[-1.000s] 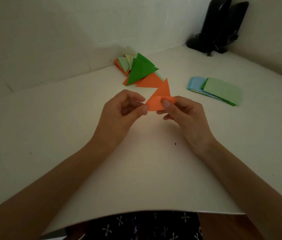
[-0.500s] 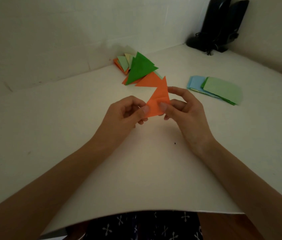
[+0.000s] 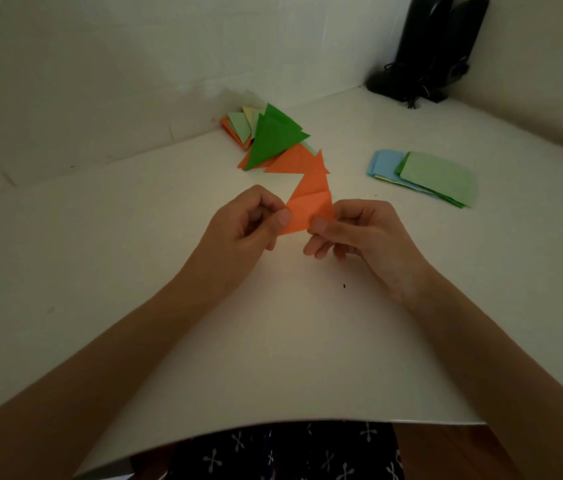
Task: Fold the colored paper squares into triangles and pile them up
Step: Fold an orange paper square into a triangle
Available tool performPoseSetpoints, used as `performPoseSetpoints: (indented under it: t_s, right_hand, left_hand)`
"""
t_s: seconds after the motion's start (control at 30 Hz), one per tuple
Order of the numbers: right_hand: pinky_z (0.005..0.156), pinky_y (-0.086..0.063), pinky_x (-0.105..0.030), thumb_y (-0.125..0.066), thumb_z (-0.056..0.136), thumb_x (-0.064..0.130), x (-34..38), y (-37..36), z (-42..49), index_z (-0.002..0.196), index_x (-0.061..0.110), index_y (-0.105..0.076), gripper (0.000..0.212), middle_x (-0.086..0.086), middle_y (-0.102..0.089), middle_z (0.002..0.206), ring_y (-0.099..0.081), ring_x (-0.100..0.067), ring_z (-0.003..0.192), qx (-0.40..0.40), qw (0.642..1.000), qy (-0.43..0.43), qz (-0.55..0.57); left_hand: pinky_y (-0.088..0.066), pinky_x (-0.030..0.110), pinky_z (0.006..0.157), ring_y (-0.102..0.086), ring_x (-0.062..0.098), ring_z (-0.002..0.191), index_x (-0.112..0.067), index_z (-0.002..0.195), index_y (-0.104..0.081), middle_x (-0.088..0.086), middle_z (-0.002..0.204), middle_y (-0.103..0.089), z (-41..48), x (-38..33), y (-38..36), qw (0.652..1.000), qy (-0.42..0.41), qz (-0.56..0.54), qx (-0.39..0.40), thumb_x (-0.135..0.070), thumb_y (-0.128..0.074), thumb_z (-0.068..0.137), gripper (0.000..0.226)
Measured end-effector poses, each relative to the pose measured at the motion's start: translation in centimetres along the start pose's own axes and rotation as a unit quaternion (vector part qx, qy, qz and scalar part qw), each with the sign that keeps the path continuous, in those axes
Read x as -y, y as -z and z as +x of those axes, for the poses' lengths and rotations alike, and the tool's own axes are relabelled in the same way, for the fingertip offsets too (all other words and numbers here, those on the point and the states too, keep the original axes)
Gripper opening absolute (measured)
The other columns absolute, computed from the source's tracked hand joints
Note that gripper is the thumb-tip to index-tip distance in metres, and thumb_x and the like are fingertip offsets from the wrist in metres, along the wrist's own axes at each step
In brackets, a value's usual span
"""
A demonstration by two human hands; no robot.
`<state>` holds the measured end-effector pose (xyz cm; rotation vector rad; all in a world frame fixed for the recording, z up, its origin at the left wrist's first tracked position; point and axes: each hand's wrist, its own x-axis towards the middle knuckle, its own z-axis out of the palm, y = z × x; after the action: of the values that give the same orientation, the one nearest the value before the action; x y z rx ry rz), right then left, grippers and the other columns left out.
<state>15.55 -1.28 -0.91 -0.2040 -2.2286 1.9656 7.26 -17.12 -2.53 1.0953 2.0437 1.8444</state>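
Over the middle of the white table (image 3: 100,237), the orange paper (image 3: 309,210) is pinched by both hands; the left hand (image 3: 243,225) holds its left edge between thumb and curled fingers, and the right hand (image 3: 363,233) has its thumb on the near right corner with fingers curled beneath; the sheet is part folded, with creases showing; the likely fault, I judge, is edges drifting out of line as the thumbs shift, leaving a crooked crease, or thin paper slipping from so light a pinch; a careless reach could scatter the loose pile of triangles (image 3: 275,140) by the far wall; the stack of squares (image 3: 425,178) lies well apart at far right; open table spreads near and left; the near edge runs at the person's lap; a black stand (image 3: 425,50) fills the far right corner.
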Motion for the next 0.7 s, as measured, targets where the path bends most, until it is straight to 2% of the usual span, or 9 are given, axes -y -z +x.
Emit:
performPoseSetpoints:
  t_s: [0.13,0.23,0.3,0.37,0.47,0.53,0.7]
  right_hand:
    - [0.053,-0.039,-0.022,-0.060,0.086,0.006,0.1,0.4,0.0,0.085,-0.006,-0.062,0.013,-0.007,-0.072,0.072,-0.062,-0.014,0.060,0.034,0.999,-0.014,0.007]
    - [0.055,-0.044,-0.023,-0.067,0.080,0.019,0.1,0.1,0.0,0.096,0.002,-0.064,0.023,-0.002,-0.070,0.080,-0.060,-0.013,0.069,0.030,0.999,-0.013,0.024]
    - [0.056,-0.044,-0.022,-0.076,0.072,0.020,0.0,-0.3,0.0,0.089,0.012,-0.065,0.022,0.003,-0.065,0.075,-0.057,-0.009,0.066,0.005,1.000,-0.009,0.006]
    - [0.055,-0.043,-0.022,-0.072,0.074,0.017,-0.1,-0.7,0.0,0.080,0.012,-0.064,0.011,0.002,-0.062,0.068,-0.055,-0.008,0.061,-0.007,1.000,-0.009,-0.002]
    - [0.055,-0.043,-0.022,-0.068,0.079,0.014,-0.3,-0.6,0.1,0.079,0.000,-0.065,0.014,-0.009,-0.061,0.070,-0.055,-0.012,0.061,-0.024,1.000,-0.002,0.001]
    - [0.061,-0.045,-0.024,-0.065,0.080,0.012,-0.4,-0.5,0.1,0.083,-0.005,-0.065,0.018,-0.014,-0.062,0.075,-0.057,-0.018,0.066,-0.032,0.999,-0.014,0.036]
    - [0.065,-0.050,-0.022,-0.059,0.082,0.011,-0.5,-0.5,0.4,0.082,0.002,-0.064,0.010,-0.009,-0.065,0.079,-0.062,-0.015,0.070,-0.032,0.993,-0.029,0.108]
  left_hand:
    - [-0.038,0.011,0.053,-0.047,0.000,0.048,-0.015,0.077,-0.054,-0.008,0.050,-0.051,0.0,-0.4,0.3,1.000,0.018,-0.015,-0.001,0.000,-0.056,0.089,0.019]
    - [-0.037,0.011,0.052,-0.049,0.001,0.048,-0.012,0.076,-0.055,-0.008,0.051,-0.052,-0.1,-0.6,0.3,0.999,0.032,-0.029,0.028,-0.001,-0.057,0.088,0.016]
    - [-0.037,0.012,0.052,-0.049,0.002,0.049,-0.013,0.076,-0.058,-0.007,0.052,-0.052,-0.4,-0.8,-0.1,0.997,0.036,-0.033,0.054,-0.012,-0.062,0.084,0.009]
    - [-0.037,0.012,0.051,-0.050,0.002,0.048,-0.013,0.076,-0.059,-0.006,0.053,-0.052,-0.6,-0.9,-0.5,0.996,0.049,-0.043,0.056,-0.018,-0.064,0.080,0.008]
    - [-0.037,0.011,0.050,-0.050,0.001,0.047,-0.011,0.077,-0.059,-0.007,0.051,-0.050,-0.5,-0.8,-0.5,0.996,0.066,-0.044,0.047,-0.001,-0.063,0.084,0.013]
    - [-0.037,0.011,0.048,-0.050,0.001,0.046,-0.010,0.076,-0.059,-0.008,0.050,-0.050,-0.4,-0.9,-0.5,0.995,0.078,-0.041,0.052,0.002,-0.061,0.084,0.015]
    - [-0.035,0.012,0.047,-0.049,0.001,0.045,-0.009,0.076,-0.057,-0.010,0.049,-0.050,-0.3,-1.1,-0.3,0.991,0.094,-0.066,0.065,0.001,-0.058,0.086,0.014]
